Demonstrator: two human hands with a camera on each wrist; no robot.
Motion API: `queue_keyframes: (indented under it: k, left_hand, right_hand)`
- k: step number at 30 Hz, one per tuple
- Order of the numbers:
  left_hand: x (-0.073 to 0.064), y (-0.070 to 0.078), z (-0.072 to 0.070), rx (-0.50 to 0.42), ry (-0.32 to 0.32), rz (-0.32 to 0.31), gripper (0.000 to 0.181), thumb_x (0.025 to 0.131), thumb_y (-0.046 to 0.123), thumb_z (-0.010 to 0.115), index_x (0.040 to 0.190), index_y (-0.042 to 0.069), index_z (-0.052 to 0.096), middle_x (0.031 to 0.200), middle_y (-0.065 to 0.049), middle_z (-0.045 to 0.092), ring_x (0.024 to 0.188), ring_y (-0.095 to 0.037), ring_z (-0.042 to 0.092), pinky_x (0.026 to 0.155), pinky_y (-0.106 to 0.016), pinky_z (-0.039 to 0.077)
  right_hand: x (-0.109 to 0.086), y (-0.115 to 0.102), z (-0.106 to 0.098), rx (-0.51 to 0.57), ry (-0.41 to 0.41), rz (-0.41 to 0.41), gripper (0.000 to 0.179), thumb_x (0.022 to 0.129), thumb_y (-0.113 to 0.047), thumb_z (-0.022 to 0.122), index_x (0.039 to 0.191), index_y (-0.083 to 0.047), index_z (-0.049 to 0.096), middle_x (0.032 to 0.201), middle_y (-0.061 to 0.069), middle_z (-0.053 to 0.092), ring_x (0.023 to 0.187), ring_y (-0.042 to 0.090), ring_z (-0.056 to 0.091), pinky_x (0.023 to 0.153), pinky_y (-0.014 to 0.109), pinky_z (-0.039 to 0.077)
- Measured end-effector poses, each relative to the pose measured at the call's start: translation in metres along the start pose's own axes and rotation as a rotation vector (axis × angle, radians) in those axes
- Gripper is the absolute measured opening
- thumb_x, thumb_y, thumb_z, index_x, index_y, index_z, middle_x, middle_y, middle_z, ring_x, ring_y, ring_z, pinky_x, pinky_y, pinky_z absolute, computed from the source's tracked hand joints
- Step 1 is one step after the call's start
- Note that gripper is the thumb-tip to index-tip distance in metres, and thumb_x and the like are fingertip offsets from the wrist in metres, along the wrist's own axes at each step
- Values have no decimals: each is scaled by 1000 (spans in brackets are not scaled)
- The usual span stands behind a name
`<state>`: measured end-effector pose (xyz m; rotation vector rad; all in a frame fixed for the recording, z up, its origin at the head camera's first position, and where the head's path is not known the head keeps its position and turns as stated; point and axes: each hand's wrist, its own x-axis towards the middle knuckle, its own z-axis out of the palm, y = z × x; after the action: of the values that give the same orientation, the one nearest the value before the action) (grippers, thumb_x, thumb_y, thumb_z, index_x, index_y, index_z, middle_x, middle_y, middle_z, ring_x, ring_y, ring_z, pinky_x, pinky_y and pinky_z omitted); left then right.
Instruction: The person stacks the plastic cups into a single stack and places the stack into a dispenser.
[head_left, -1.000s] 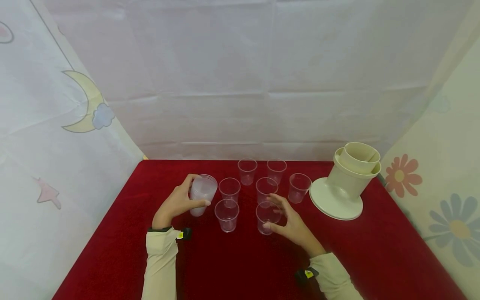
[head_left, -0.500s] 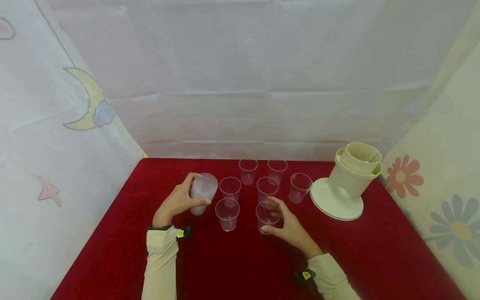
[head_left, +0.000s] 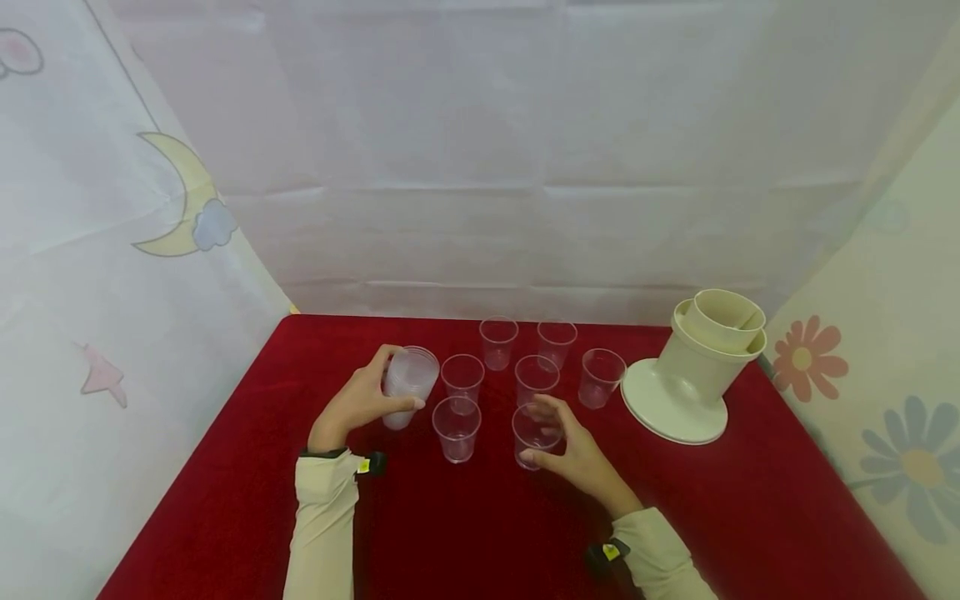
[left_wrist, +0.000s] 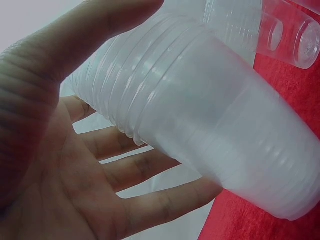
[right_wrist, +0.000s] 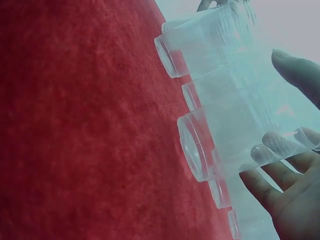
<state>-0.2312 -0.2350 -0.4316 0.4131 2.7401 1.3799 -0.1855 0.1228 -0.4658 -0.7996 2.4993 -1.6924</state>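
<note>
My left hand grips a stack of nested clear plastic cups, thumb on the near side and fingers round the far side. In the left wrist view the layered rims of the stack lie tilted across the palm. Around the front right plastic cup curve the thumb and fingers of my right hand; the cup stands upright on the red cloth. Through its clear wall, fingertips show in the right wrist view. Just left of it stands another upright plastic cup.
Behind are several more upright cups, including one at the right and one at the back. A cream plastic stand with a round base is at the right. Red cloth covers the table; printed curtains surround it.
My right hand has shifted slightly left and lower, its fingers closer round the front right cup. My left hand keeps its hold on the stack. The head view has turned a little.
</note>
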Motion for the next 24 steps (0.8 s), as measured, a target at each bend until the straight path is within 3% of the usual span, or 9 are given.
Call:
queue_keyframes:
  k: [11, 17, 24]
  left_hand:
    - [-1, -4, 2, 1, -6, -12, 82, 77, 36, 84, 140, 17, 37, 123, -14, 59, 104, -31, 60, 81, -46, 57]
    - [1, -1, 1, 9, 5, 8, 82, 77, 36, 85, 140, 16, 37, 123, -15, 59, 104, -32, 60, 81, -47, 57]
    - [0, -1, 0, 13, 2, 2, 81, 77, 36, 85, 140, 16, 37, 123, -14, 59, 104, -31, 60, 81, -46, 57]
  right_hand:
    - [0, -3, 0, -7, 3, -28, 78, 83, -7, 80, 146, 0, 36, 139, 26, 53, 127, 42, 52, 100, 51, 47]
    - [4, -10, -1, 14, 7, -59, 77, 81, -4, 81, 145, -5, 38, 138, 28, 53, 126, 45, 51, 100, 55, 45]
    - [5, -13, -3, 14, 0, -46, 76, 83, -6, 80, 145, -4, 37, 138, 26, 53, 127, 43, 52, 101, 52, 46]
